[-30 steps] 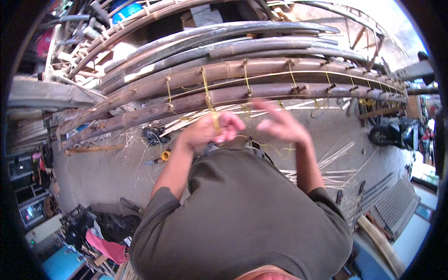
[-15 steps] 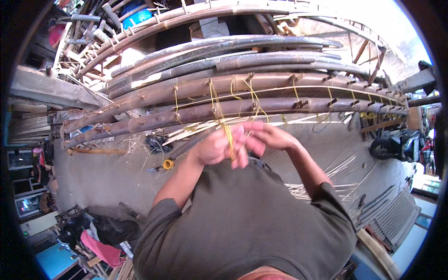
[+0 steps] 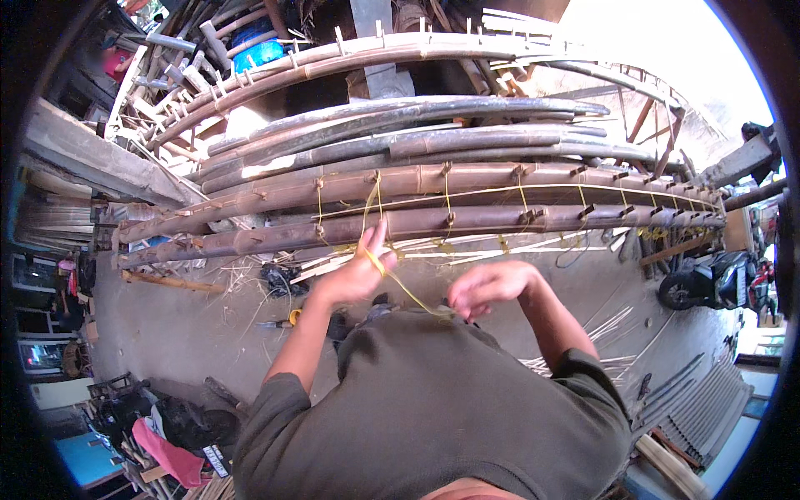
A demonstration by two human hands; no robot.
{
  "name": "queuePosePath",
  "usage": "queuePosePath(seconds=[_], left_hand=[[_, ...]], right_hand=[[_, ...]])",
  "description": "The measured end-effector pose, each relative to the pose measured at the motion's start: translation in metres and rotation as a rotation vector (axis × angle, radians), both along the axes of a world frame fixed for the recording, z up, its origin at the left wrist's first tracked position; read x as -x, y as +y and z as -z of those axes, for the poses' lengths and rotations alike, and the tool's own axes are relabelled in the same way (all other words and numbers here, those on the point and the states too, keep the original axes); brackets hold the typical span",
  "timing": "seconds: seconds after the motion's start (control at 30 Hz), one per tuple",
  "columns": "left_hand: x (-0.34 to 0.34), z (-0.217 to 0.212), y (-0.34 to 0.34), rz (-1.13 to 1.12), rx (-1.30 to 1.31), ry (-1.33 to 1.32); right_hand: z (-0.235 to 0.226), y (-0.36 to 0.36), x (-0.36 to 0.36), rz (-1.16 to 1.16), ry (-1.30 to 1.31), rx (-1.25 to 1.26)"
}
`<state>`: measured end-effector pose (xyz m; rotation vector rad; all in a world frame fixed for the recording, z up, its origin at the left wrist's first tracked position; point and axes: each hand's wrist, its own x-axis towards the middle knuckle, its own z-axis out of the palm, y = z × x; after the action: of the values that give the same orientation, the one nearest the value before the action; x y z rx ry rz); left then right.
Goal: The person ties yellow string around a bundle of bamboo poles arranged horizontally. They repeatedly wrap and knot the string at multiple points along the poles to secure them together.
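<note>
My left hand [image 3: 352, 279] is just below two dark bamboo poles, its fingers stretched upward against or very near the lower pole [image 3: 492, 219]. Yellow string [image 3: 407, 292] comes down from the upper pole [image 3: 483, 176], loops round this hand and slants across toward my right hand [image 3: 492, 286]. That hand is off to the right with curled fingers, seemingly pinching the string's end; the fingertips are slightly blurred. Short pegs stick out along both poles, and yellow strands span the gap between them. A thin pale strip [image 3: 408, 200] runs lengthwise in that gap.
More bamboo poles [image 3: 333, 148] lie stacked behind, with another pegged pair [image 3: 308, 60] farther back. Pale split strips [image 3: 525, 252] are scattered on the concrete floor [image 3: 183, 325]. A motorcycle [image 3: 704, 279] stands at right, corrugated sheets [image 3: 700, 408] at lower right, a pink cloth [image 3: 167, 454] at lower left.
My hands have moved apart from close together, drawing the string out between them. The loose strands near the middle peg now hang straight, and the poles appear lower in view.
</note>
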<state>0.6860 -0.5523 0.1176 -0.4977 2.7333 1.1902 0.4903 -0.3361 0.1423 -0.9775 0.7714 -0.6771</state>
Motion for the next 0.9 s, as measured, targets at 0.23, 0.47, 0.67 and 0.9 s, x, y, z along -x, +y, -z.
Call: queuePosePath(seconds=[0.23,0.47,0.67,0.9], left_hand=[[-0.006,-0.004,0.004,0.321,-1.133,-0.285],[0.014,-0.053,-0.006,-0.096,-1.28,0.427],[0.009,-0.032,-0.037,-0.221,-1.193,0.68],[0.009,0.008,-0.011,0.449,-1.557,0.106]], right_hand=[[0.018,-0.009,0.01,0.747,0.001,0.059],[0.084,0.005,-0.019,0.651,0.08,-0.205],[0.069,0.01,-0.008,0.637,-0.188,-0.261],[0.095,-0.012,0.008,1.068,-0.075,-0.242]])
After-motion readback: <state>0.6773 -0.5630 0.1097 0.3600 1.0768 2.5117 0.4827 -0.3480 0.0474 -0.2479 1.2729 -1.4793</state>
